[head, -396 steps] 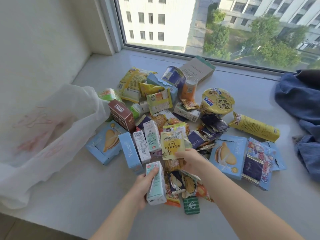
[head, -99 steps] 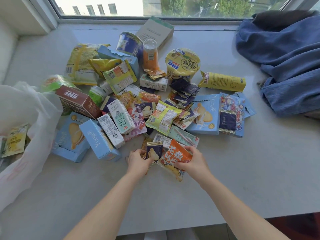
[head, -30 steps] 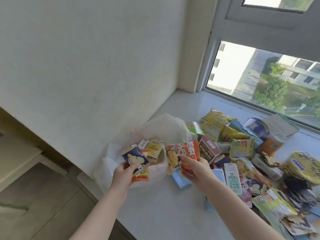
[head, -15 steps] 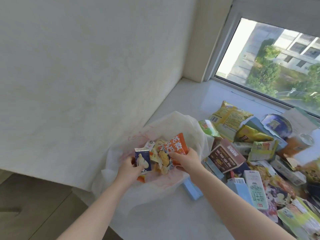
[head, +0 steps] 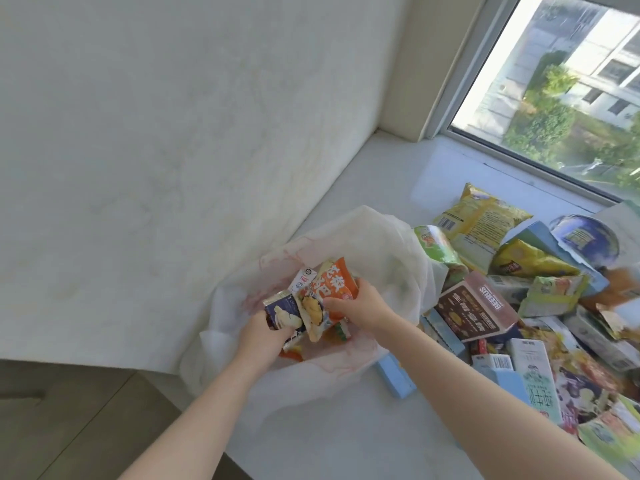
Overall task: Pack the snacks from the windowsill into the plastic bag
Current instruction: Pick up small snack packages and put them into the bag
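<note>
A white translucent plastic bag (head: 377,244) lies open at the left end of the windowsill (head: 346,424), against the wall. Both hands are inside its mouth. My left hand (head: 259,336) grips a small dark blue snack packet (head: 281,311) together with other small wrappers. My right hand (head: 360,306) holds an orange snack packet (head: 334,289) just above the snacks lying in the bag. A white carton top (head: 304,277) shows inside the bag behind the packets.
A heap of snacks covers the sill to the right: a brown box (head: 476,310), yellow bags (head: 481,216), light blue boxes (head: 394,375), milk cartons (head: 536,382), a blue cup (head: 585,240). The wall stands at the left, the window at the back.
Both hands have sunk lower into the bag's mouth with their packets. The view has tilted slightly down and closer to the bag.
</note>
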